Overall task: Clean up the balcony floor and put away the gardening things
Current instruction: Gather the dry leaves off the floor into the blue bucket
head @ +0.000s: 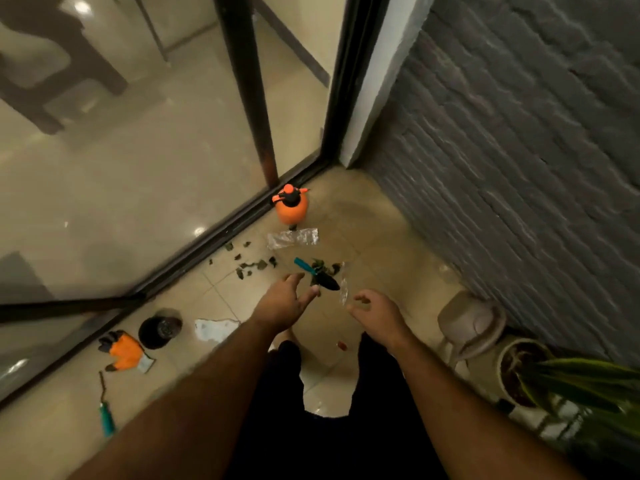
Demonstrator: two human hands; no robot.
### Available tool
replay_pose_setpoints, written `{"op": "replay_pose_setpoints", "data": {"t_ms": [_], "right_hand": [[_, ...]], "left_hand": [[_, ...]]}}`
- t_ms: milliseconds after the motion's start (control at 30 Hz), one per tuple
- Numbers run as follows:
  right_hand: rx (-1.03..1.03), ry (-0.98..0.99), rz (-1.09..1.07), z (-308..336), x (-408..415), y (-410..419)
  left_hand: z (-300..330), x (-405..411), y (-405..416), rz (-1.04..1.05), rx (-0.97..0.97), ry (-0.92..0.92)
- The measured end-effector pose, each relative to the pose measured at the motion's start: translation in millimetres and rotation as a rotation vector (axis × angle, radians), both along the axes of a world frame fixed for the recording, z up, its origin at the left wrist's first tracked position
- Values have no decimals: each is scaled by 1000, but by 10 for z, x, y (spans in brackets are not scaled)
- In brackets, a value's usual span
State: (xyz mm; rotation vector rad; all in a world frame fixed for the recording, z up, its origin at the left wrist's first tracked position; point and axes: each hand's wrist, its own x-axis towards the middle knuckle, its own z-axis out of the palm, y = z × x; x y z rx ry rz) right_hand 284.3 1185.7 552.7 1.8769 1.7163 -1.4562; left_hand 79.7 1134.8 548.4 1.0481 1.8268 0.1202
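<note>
Left hand: centre frame, fingers spread, empty.
Right hand: fingers loosely curled, empty.
Teal-handled black metal trowel: just above.
Risk: hasty grab scatters dry green leaves.

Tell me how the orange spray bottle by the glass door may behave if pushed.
The round orange plastic spray bottle stands upright with a tall pump top, so a high push may tip it. Once down, its rounded body would probably roll. Fill level is not visible.

Both hands, left and right, empty, fingers loose, above trowel and leaves on floor tiles.
</note>
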Motion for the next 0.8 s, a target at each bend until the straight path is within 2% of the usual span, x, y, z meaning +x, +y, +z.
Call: {"op": "replay_pose_setpoints", "data": {"t_ms": [233,400,500,633,800], "right_hand": [[-94,88,280,-583,-92,810],[-74,151,317,-1199,-74,1281],[-69,170,252,-1805,-91,1470],[-65,163,196,-3086,-195,1546],[20,162,143,-4694,-419,1410]], "left_hand": [[-423,310,196,256,-79,61],[-986,614,429,340,-119,65],[-1641,682,693,382,-81,44],[-2927,600,1011,494,-11,20],[-4474,323,1179,615,126,114]]}}
